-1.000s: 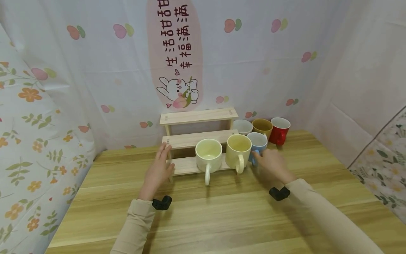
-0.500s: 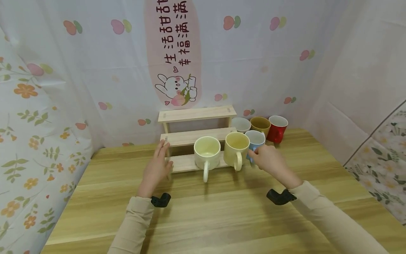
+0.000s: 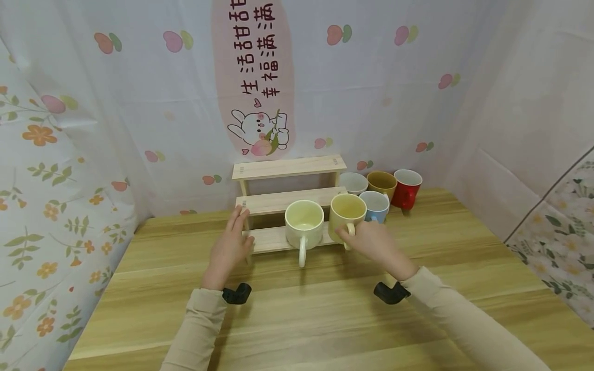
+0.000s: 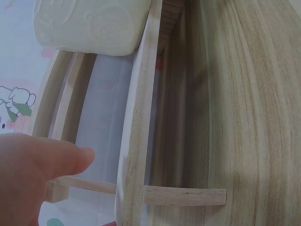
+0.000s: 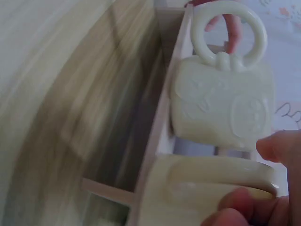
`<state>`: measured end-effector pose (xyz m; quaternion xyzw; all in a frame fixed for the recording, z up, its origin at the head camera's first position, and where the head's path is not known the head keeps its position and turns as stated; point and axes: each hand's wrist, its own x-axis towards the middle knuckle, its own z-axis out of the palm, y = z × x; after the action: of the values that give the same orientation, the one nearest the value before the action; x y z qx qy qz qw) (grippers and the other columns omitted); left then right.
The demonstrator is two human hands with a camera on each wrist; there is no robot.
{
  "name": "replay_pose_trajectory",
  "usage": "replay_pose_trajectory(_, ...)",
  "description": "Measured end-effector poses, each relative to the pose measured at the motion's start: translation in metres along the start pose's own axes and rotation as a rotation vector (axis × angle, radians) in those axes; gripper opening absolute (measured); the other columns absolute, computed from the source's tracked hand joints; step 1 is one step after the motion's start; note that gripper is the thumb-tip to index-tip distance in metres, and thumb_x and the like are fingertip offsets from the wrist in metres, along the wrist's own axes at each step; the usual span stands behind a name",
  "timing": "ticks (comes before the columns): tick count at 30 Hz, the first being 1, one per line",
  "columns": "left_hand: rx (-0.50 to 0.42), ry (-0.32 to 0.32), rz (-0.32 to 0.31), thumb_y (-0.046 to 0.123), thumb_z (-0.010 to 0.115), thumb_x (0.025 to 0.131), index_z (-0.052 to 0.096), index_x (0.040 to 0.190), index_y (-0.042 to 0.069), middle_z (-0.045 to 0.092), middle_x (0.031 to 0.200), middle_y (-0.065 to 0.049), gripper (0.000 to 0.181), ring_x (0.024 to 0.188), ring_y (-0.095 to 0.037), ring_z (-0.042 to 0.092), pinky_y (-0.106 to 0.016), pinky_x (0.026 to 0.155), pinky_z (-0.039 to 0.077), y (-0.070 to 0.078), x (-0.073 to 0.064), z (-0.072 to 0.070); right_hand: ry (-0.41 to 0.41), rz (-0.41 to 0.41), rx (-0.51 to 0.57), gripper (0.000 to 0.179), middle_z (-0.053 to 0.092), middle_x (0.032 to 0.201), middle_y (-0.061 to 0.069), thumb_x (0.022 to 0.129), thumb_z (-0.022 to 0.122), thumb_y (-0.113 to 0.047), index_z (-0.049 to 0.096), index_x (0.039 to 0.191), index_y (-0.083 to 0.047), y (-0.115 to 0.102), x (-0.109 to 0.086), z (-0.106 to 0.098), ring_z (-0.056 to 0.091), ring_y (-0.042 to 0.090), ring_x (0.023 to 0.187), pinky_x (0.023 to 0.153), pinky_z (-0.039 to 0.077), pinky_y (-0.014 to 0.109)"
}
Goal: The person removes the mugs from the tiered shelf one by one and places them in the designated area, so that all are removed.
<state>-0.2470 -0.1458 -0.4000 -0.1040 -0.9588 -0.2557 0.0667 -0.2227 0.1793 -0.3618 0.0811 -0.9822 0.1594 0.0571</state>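
Note:
Two mugs stand on the lowest tier of a pale wooden three-tier shelf (image 3: 287, 168): a cream mug (image 3: 303, 224) and, to its right, a yellow mug (image 3: 347, 207), their handles facing me. My right hand (image 3: 375, 244) is at the yellow mug's handle (image 5: 221, 173). Its thumb is on the handle's left side, its fingers on the right; a gap shows between thumb and handle in the right wrist view. My left hand (image 3: 228, 252) lies against the shelf's left end, its fingers fairly straight, touching near the middle tier. Part of the yellow handle is hidden by my right hand.
Right of the shelf stand a blue mug (image 3: 377, 205), a red mug (image 3: 406, 189), a mustard mug (image 3: 381, 184) and a whitish mug (image 3: 353, 182), close together. The wooden tabletop (image 3: 301, 314) stretches in front, with a printed cloth (image 3: 380, 113) behind.
My right hand has gone from the blue mug's handle leftward to the yellow mug's handle. The mugs stay where they were. My left hand keeps its place at the shelf's left end.

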Motion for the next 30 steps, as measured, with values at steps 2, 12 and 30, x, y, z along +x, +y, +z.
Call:
replay_pose_trajectory(2,0.000,-0.002,-0.003,0.016,0.062,0.092,0.024,0.151,0.012,0.011,0.161,-0.007,0.070,0.049,-0.016,0.041,-0.028,0.047,0.035,0.000,0.000,0.001,0.020,0.004,0.001,0.056,0.038,0.045,-0.003,0.093,0.048,-0.045,0.041,0.047,-0.015,0.000,0.001,0.004,0.040,0.016,0.043,0.042,0.027,0.027)
replay_pose_trajectory(12,-0.016,0.014,0.008,0.015,0.062,0.092,0.025,0.151,0.010,0.012,0.160,-0.009,0.069,0.053,-0.018,0.044,-0.029,0.048,0.035,0.001,0.001,0.000,0.140,0.013,0.060,0.046,0.044,0.044,-0.001,0.091,0.048,-0.026,0.044,0.047,-0.014,0.002,0.003,0.014,0.041,0.017,0.044,0.041,0.028,0.028)
replay_pose_trajectory(30,-0.019,0.012,0.009,0.016,0.061,0.093,0.025,0.151,0.011,0.012,0.161,-0.008,0.069,0.049,-0.016,0.041,-0.029,0.048,0.034,-0.001,0.000,0.001,0.268,0.000,0.113,0.042,0.040,0.042,-0.002,0.086,0.053,-0.019,0.041,0.046,-0.012,0.004,-0.013,0.005,0.038,0.015,0.042,0.040,0.026,0.027)
